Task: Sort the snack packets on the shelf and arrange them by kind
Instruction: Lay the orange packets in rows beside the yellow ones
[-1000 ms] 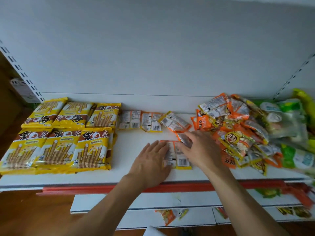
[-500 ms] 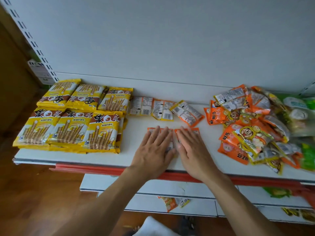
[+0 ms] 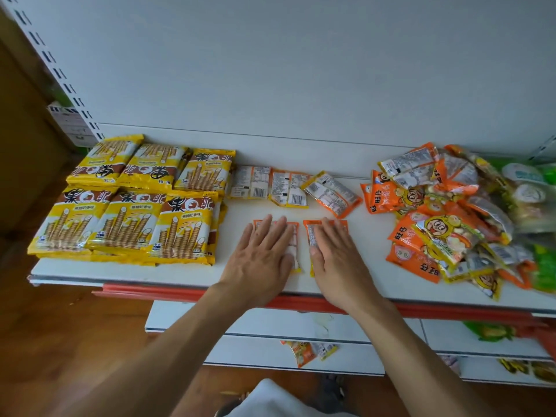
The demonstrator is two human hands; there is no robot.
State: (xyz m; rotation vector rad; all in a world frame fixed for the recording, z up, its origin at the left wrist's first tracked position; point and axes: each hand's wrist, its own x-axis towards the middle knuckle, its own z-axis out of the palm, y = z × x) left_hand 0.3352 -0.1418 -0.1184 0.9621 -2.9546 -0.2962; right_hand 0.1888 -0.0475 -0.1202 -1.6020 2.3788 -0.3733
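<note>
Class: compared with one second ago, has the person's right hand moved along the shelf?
Yes. The right hand has drawn leftward, away from the orange packet pile it then bordered.

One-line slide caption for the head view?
Left hand and right hand press two small orange packets flat on the shelf; yellow bags left, unsorted pile right.

We are showing our left hand (image 3: 258,263) and right hand (image 3: 337,266) bare, and both forearms are running uncovered from wrist to the bottom edge of the view. We are wearing a white garment (image 3: 270,398), its rounded fold showing low between the forearms; shirt or trousers, we cannot tell. Beside it a dark shape (image 3: 331,389), perhaps a shoe, is showing, too blurred to name.
</note>
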